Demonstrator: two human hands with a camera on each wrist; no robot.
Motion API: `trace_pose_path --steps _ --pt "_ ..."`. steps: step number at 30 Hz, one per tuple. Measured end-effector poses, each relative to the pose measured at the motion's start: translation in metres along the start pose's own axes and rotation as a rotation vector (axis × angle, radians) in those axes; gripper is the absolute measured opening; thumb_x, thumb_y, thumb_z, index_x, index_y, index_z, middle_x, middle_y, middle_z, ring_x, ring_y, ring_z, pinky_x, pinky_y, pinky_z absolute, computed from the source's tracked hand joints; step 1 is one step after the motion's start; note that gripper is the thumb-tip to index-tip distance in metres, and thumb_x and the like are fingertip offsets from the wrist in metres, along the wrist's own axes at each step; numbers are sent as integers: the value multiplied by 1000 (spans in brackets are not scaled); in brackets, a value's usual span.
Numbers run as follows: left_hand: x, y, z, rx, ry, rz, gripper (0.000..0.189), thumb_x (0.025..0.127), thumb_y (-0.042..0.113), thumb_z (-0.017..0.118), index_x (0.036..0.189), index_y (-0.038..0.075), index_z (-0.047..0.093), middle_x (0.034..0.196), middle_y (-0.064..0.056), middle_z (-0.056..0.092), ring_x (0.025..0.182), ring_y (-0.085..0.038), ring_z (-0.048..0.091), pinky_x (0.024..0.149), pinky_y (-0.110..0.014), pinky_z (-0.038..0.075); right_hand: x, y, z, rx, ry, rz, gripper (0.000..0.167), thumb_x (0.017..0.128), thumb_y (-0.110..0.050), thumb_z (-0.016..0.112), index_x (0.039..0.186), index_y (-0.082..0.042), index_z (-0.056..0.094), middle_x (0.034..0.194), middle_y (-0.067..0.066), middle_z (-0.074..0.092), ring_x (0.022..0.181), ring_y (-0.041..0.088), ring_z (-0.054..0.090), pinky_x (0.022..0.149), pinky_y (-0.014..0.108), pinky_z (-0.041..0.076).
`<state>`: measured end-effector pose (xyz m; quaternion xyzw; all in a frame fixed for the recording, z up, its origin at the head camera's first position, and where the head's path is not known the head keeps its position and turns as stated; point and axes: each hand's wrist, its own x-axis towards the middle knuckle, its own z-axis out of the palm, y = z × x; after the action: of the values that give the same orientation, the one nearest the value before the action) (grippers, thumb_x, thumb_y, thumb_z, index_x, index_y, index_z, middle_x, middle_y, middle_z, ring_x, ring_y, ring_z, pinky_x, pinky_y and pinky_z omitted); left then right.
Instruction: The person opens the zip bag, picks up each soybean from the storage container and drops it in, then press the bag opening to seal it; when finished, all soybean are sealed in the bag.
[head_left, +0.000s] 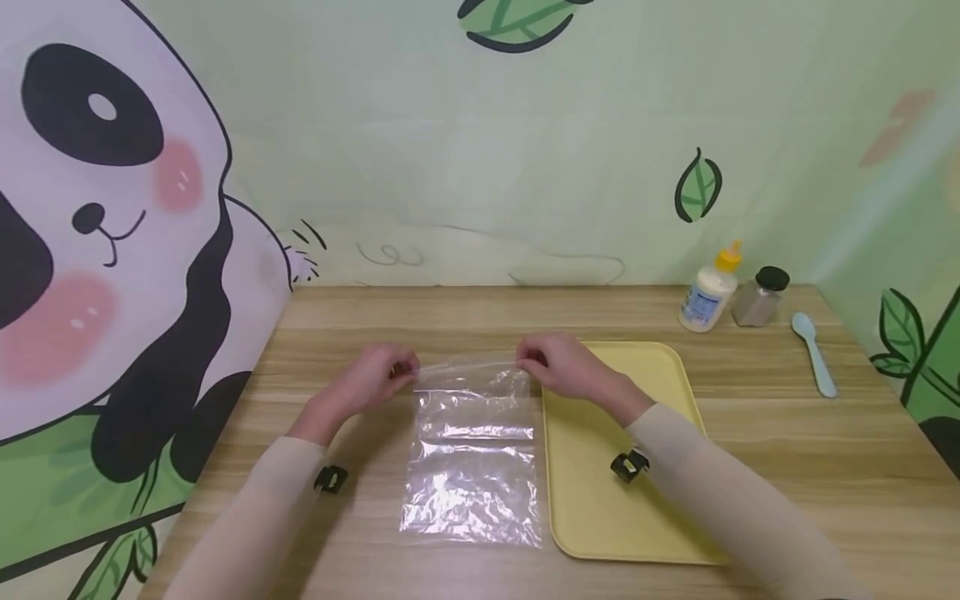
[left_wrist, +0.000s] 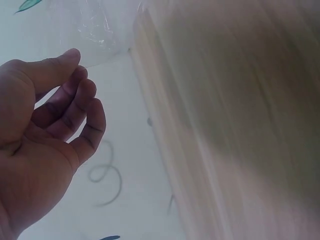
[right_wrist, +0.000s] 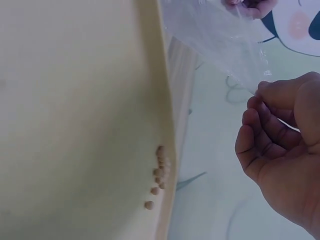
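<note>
A clear plastic bag (head_left: 472, 467) hangs or lies flat in front of me, its top edge stretched between my two hands. My left hand (head_left: 378, 375) pinches the top left corner between thumb and fingertips; in the left wrist view the left hand (left_wrist: 50, 110) has its other fingers curled loosely. The top right corner is pinched by my right hand (head_left: 558, 364), which is above the far left part of a yellow tray (head_left: 622, 500). In the right wrist view, the bag (right_wrist: 220, 40) spans from one hand to the other.
Several small tan balls (right_wrist: 159, 172) lie along the tray's edge. Back right on the wooden table (head_left: 787, 467) stand a white glue bottle (head_left: 705, 300) with a yellow cap and a clear jar (head_left: 757, 302) with a black lid. A light blue spoon (head_left: 813, 354) lies beside them.
</note>
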<state>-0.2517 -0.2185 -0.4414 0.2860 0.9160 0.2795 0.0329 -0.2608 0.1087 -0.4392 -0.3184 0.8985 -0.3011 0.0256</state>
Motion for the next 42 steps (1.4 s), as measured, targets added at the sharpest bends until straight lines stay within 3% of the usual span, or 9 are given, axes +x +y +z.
trace_pose_path --steps 7,20,26,34,42 --pt "-6 14 -6 14 27 22 6 87 8 69 93 6 69 84 1 68 78 -11 63 72 -23 56 -11 -10 -12 -16 54 -63 8 93 -14 64 92 -8 68 78 -4 64 70 7 56 65 23 52" --pt "-14 32 -5 -36 91 65 6 87 10 70 92 8 70 83 2 67 75 -7 61 69 -20 55 -34 -18 -23 -18 127 -108 4 92 -13 64 89 -11 67 76 -6 61 68 6 51 61 23 48" --pt "-14 38 -7 -30 147 120 4 86 10 71 90 10 70 81 4 67 74 -6 61 69 -22 56 -43 -22 -33 -18 176 -155 5 92 -11 64 89 -8 67 76 -5 60 70 7 52 63 28 51" --pt "-11 53 -13 -28 211 197 4 85 10 72 89 10 70 81 4 66 74 -6 61 68 -22 56 -50 -23 -45 -10 242 -200 5 91 -10 66 91 -6 69 77 -2 64 70 7 54 62 24 50" --pt "-8 65 -17 -31 239 249 5 85 9 72 89 9 70 82 2 67 75 -7 62 69 -21 56 -57 -22 -55 -31 288 -209 3 91 -10 66 91 -8 69 78 -4 64 71 6 54 62 26 50"
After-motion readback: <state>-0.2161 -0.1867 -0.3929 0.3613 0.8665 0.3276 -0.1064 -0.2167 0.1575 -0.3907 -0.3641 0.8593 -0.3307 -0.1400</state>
